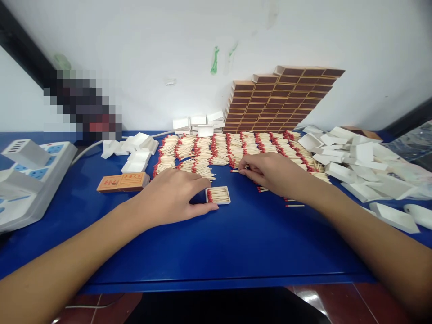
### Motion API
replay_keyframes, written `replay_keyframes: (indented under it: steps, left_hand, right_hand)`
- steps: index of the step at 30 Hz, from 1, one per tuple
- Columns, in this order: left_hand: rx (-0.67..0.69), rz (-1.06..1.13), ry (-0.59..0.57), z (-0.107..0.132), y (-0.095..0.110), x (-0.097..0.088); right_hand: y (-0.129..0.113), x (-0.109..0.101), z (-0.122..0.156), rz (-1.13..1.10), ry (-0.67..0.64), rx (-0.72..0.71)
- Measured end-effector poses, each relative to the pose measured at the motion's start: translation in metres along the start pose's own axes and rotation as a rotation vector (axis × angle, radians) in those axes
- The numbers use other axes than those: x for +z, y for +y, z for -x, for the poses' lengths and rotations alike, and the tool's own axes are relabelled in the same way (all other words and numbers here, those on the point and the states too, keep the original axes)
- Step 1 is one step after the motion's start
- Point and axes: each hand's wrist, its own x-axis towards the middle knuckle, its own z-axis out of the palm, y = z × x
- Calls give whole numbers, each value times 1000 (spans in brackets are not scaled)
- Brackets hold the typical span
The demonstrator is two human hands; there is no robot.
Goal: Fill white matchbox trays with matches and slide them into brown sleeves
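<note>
On the blue bench (216, 252), a small white tray (222, 203) with matches (219, 195) inside lies by the left hand (175, 195), whose thumb and finger are wide apart around its left end. A bit farther, the right hand (273, 173) is narrow at the loose matches (221, 153); I can't tell if it holds any. Small pinches, red heads all left, should lie neatest. Brown boxes (280, 99) stand behind.

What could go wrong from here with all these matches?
The right hand is right among the laid-out rows of matches, so its wrist could knock some askew.

The tray beside the left hand is open, so a bump might spill its matches.

The matchbox stack has an uneven, stepped top; a knock could topple boxes.
</note>
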Motion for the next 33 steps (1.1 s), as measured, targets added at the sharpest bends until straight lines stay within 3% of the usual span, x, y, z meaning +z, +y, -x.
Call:
replay_keyframes:
  steps: [7,15,19,22,26,33]
  left_hand:
    - [-10,-3,11,0,1,-1]
    - [-34,-18,51,-1,1,0]
    - [-13,6,21,-3,2,1]
    - [-2,7,37,-3,2,2]
    - [3,-4,68,-1,2,2]
    - [12,-20,92,-1,1,3]
  right_hand:
    - [-4,-1,2,31,-18,43]
    - [-61,1,18,10,84,-93]
    - [-72,9,19,76,38,-115]
    - [-70,11,20,58,17,-112]
    - [-61,6,21,1,82,-135]
    - [-15,-9,9,145,214,34]
